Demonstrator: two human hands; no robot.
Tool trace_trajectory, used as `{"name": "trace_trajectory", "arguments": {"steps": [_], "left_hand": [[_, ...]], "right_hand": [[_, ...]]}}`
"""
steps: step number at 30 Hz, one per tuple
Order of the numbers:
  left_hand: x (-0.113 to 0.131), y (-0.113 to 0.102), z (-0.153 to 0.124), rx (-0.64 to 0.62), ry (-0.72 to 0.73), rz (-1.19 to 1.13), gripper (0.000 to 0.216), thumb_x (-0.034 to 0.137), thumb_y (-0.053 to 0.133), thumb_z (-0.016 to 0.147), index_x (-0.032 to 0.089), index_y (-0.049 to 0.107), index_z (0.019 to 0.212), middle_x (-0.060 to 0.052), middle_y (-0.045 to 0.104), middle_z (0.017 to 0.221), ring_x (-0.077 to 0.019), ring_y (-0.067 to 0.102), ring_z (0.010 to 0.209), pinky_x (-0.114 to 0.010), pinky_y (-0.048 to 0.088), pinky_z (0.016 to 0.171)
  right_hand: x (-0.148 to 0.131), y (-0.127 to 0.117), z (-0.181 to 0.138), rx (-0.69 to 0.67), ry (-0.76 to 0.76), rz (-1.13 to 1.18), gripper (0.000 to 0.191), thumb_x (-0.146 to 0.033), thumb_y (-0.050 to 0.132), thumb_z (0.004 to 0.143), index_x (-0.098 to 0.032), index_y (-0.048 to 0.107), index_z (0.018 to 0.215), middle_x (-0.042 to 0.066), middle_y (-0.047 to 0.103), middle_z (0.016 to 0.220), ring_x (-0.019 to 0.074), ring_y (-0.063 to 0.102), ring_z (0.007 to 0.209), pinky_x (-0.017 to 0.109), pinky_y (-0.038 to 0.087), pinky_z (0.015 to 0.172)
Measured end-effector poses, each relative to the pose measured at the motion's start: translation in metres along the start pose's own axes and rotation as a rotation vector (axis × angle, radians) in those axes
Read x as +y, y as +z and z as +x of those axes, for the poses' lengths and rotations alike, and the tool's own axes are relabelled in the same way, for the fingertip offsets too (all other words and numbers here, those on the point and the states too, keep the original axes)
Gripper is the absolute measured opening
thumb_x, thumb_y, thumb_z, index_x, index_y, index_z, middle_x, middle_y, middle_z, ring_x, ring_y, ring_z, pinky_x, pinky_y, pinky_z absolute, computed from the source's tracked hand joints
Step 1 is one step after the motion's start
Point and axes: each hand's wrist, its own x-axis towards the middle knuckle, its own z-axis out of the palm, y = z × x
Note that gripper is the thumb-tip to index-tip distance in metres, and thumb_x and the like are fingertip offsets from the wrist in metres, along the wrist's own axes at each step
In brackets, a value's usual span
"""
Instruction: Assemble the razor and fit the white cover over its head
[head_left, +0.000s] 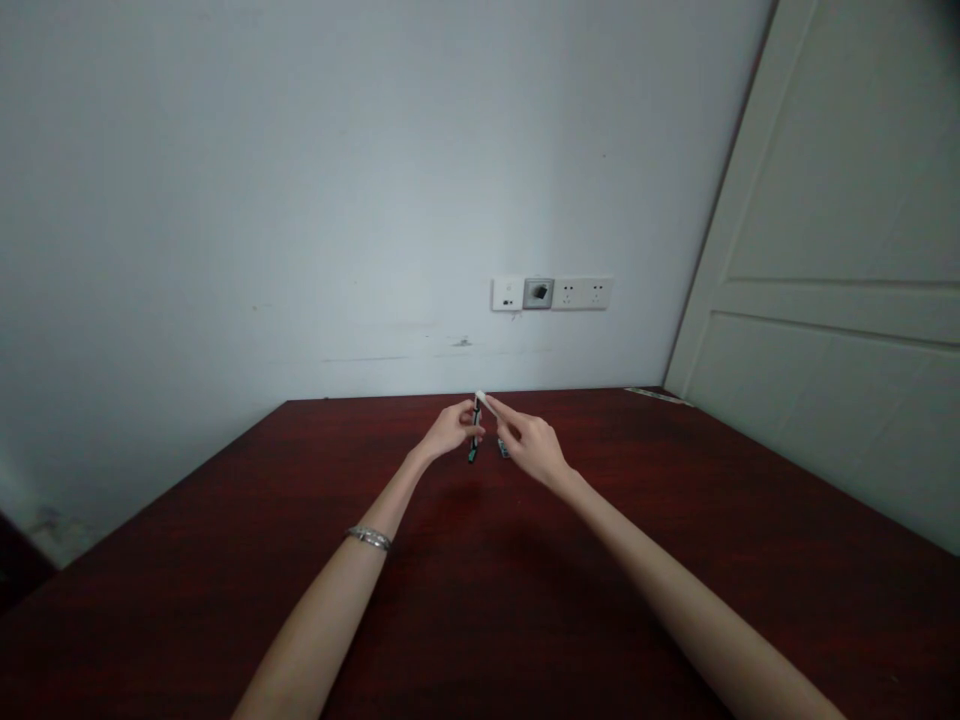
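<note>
My left hand [451, 430] is closed in a pinch around a slim black and green thing [473, 452], held nearly upright above the table; its kind is too small to make out. Close by on the right is my right hand [531, 442], its index finger reaching toward the top of that thing. A slim white piece [482, 398] lies along this finger and meets the top of the dark thing, seemingly gripped between finger and thumb. Just below the right fingertips a small green and white item [503, 449] shows, partly hidden by the hand.
The dark red wooden table [450, 600] runs back to a pale wall [300, 200]. Wall sockets [568, 293] sit above its far edge. A white panelled door [847, 300] stands at the right, with a thin pale strip [660, 396] at the back right corner.
</note>
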Motion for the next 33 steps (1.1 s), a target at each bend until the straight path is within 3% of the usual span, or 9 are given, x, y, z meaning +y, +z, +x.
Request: {"name": "trace_trajectory", "arguments": {"steps": [3,6,15,22,28,33], "left_hand": [[0.002,0.000,0.000,0.020,0.032,0.019,0.028,0.013,0.062,0.067,0.013,0.052,0.093,0.000,0.059,0.073,-0.0126,0.061,0.063,-0.024,0.048,0.060],[0.004,0.001,-0.001,0.056,0.058,0.020,0.023,0.013,0.061,0.067,0.014,0.052,0.088,0.000,0.057,0.074,-0.0128,0.060,0.064,-0.024,0.048,0.061],[0.001,-0.006,0.001,0.094,0.088,0.098,0.011,0.012,0.056,0.068,0.013,0.051,0.077,0.000,0.057,0.069,-0.0123,0.057,0.066,-0.025,0.046,0.065],[0.007,-0.008,-0.001,0.076,0.195,0.314,0.014,0.007,0.049,0.071,0.012,0.058,0.080,-0.002,0.061,0.078,-0.0134,0.055,0.075,-0.024,0.043,0.073],[0.011,-0.009,-0.003,0.083,0.206,0.470,0.024,0.004,0.045,0.074,0.013,0.062,0.088,-0.004,0.066,0.086,-0.0150,0.058,0.081,-0.023,0.041,0.077],[0.012,-0.011,-0.006,0.077,0.224,0.496,0.025,0.007,0.046,0.077,0.014,0.061,0.095,-0.005,0.066,0.089,-0.0159,0.059,0.082,-0.023,0.041,0.077]], "right_hand": [[-0.005,0.002,-0.001,-0.016,-0.028,-0.130,0.046,-0.028,0.041,0.086,-0.036,0.043,0.131,0.002,0.068,0.093,0.0160,0.060,0.071,0.022,0.037,0.058],[-0.003,0.004,-0.001,-0.007,-0.003,-0.161,0.047,-0.029,0.040,0.087,-0.036,0.041,0.133,0.002,0.068,0.095,0.0167,0.061,0.073,0.022,0.037,0.058],[0.018,-0.007,0.004,0.029,0.092,-0.058,0.044,-0.031,0.040,0.086,-0.032,0.047,0.129,-0.001,0.064,0.067,0.0108,0.049,0.051,0.019,0.031,0.051],[0.019,-0.023,0.019,-0.222,-0.143,0.033,0.043,-0.038,0.040,0.087,-0.022,0.054,0.125,0.000,0.063,0.063,0.0085,0.037,0.047,0.019,0.029,0.051],[0.016,-0.035,0.034,-0.277,-0.236,-0.063,0.042,-0.043,0.040,0.088,-0.024,0.056,0.122,0.000,0.066,0.064,0.0074,0.033,0.046,0.019,0.025,0.052],[0.020,-0.052,0.044,-0.341,-0.218,-0.041,0.042,-0.045,0.043,0.086,-0.022,0.060,0.118,0.001,0.069,0.068,0.0072,0.034,0.046,0.020,0.026,0.052]]}}
